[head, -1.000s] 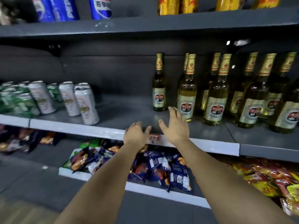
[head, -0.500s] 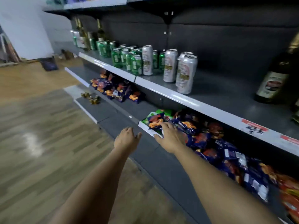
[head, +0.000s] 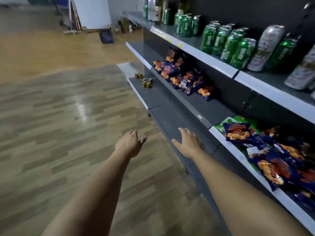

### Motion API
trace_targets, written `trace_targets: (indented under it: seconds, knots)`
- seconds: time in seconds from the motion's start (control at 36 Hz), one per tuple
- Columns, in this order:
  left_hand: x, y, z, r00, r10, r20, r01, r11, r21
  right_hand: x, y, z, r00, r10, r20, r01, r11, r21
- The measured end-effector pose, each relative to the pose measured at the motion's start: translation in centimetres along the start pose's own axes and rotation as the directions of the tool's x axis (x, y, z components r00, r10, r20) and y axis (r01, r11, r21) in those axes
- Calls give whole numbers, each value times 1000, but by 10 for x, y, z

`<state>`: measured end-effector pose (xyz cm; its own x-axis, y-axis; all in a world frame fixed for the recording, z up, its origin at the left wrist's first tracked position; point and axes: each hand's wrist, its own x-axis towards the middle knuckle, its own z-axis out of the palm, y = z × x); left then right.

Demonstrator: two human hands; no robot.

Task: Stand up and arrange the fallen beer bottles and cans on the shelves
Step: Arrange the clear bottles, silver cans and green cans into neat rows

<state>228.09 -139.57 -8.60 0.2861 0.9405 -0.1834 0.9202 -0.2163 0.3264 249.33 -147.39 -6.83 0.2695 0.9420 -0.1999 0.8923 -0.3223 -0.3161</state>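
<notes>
Left hand (head: 130, 143): held out over the wood floor (head: 59, 116), fingers loose and a little spread, holding nothing. Right hand (head: 189, 142): held out over the bare grey bottom shelf (head: 170, 120), fingers straight and slightly apart, palm down, holding nothing; whether it touches the shelf cannot be told. Beer shelf (head: 221, 64), white-edged, upper right: a block of green cans (head: 226, 43) standing upright in rows, with tall silver cans (head: 265, 48) just beside them on the right, also upright; one more silver can (head: 305, 72) at the frame's right edge, partly cut off. Farther along the same shelf: a second cluster of green cans (head: 185, 24), then a mix of cans and bottles (head: 156, 9) at the far end, blurred, all apparently upright. Middle shelf: a heap of blue-and-orange snack bags (head: 184, 77) lying flat; nearer, a second heap of like bags (head: 276, 155) over a green packet (head: 237, 120). Bottom shelf, far end: a few small amber jars or bottles (head: 144, 80) in two loose groups, too small to tell upright from fallen. Background: a dark crate (head: 106, 35) on the floor near a white wall (head: 92, 12), with boards (head: 73, 16) leaning beside it.
</notes>
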Motion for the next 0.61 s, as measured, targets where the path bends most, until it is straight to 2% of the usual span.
trace_targets:
  seconds: [0.14,0.31,0.61]
  knots:
    - [44,-29,-8,999,-34,8,34,999,-4,48,-34,12,999,-27,40,27,1000,-12]
    - [112,-40,-24,1000,-11,1,11,1000,29,122,-55,12,997,-60,40,61,998,-34]
    - [286,-30,-84,998,20,-54,-16,997,81,296,-81,-38,998,-59,-14,58,998,-15]
